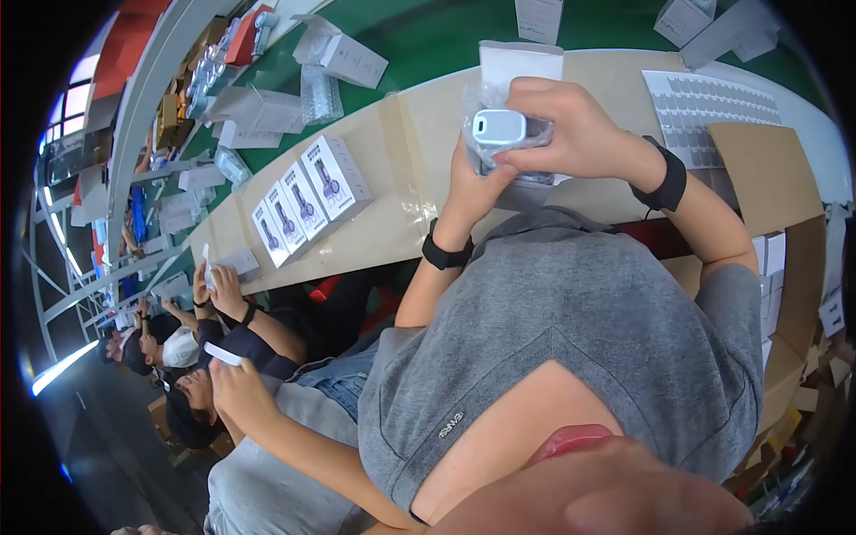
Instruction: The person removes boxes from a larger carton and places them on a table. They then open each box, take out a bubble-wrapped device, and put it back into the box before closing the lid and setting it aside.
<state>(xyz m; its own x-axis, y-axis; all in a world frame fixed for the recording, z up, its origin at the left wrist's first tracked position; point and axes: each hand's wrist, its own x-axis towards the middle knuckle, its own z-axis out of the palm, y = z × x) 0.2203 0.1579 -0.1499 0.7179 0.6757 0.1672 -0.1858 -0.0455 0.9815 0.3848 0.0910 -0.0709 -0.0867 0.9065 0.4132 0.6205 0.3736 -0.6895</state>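
A pale blue-white device (501, 130) with a rounded rectangular end and a small dark port stands end-up in front of me. Clear bubble wrap (540, 134) surrounds its sides. From the right, my right hand (575, 129) closes around the wrapped device, fingers on the far side and thumb on the near side. My left hand (474, 189) grips the wrap lower down on the left, with its thumb pressed against it; some of its fingers are hidden. Just behind and partly beneath stands a white carton (522, 61) with its flap raised. Whether the device's lower end sits inside it is hidden.
Several printed white boxes (332, 178) stand in a row to the left on the brown table covering (392, 178). A sheet of grey labels (713, 98) lies at right beside an open cardboard box (771, 178). Opened cartons (348, 58) lie beyond. Co-workers' hands (241, 392) are at left.
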